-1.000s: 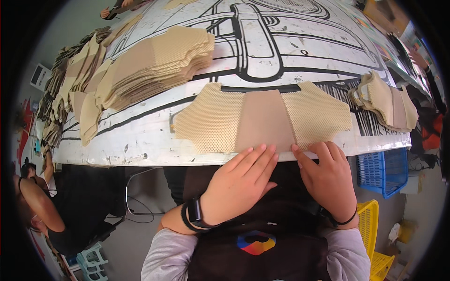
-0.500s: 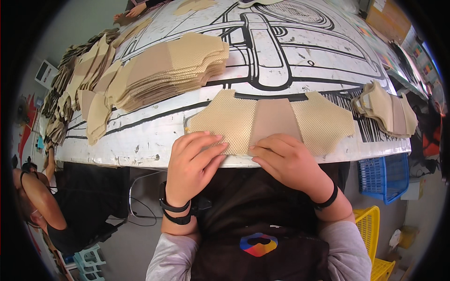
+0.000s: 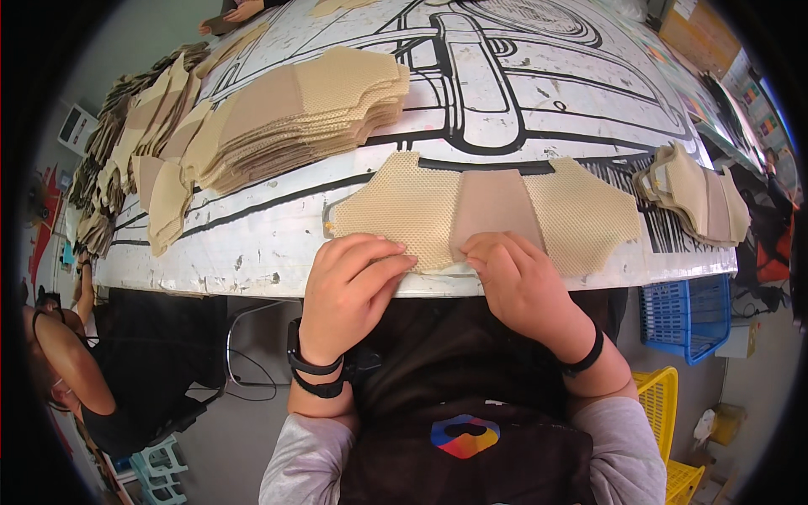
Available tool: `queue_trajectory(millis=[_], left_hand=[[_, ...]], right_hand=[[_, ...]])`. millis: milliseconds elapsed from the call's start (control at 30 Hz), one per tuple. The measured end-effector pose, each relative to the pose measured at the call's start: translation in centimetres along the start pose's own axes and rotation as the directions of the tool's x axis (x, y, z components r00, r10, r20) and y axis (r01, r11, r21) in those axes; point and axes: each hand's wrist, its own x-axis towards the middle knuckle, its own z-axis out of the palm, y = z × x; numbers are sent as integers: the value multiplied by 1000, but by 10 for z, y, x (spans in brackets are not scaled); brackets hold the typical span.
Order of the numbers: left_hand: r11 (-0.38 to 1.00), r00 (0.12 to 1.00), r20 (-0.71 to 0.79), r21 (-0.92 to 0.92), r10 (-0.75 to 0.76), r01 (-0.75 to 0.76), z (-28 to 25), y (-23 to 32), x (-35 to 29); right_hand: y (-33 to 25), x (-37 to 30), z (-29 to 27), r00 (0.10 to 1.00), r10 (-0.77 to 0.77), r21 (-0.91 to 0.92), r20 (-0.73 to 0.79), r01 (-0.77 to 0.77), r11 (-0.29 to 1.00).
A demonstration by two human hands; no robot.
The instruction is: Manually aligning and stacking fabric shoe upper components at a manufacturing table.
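Note:
A beige mesh fabric panel with a smooth brown middle strip lies on the table in front of me. It is wide, with notched upper corners and slanting sides. My left hand is closed on its near edge, left of the strip, thumb and fingers pinched together. At the near edge of the strip my right hand pinches the fabric with its thumb and forefinger. A grey layer peeks out from under the panel's left corner, with a small yellow spot on it. What lies beneath the rest is hidden.
A thick stack of similar panels stands at the left, with more piles beyond it. A smaller stack is at the right. The white table has black line drawings. Blue and yellow baskets stand below. Other people are at the left.
My right hand has shifted slightly right along the near edge, and its fingers have drawn into a tighter pinch. The left hand stays at its place on the panel.

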Motion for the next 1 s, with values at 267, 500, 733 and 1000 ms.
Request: queue_trajectory(millis=[267,500,733,1000], left_hand=[[1000,999,32,5,-14,14,-4,2,-1],[1000,998,54,1,17,-17,-3,-2,-7],[996,994,99,-79,47,-39,-10,-6,-12],[997,997,81,-80,13,-6,-12,-4,-17]], right_hand=[[-2,3,-9,977,-181,-15,115,184,983],[-2,4,-12,987,-121,111,108,109,988],[-9,7,-14,969,-137,45,204,130,990],[-32,0,-4,976,-122,-163,180,152,975]])
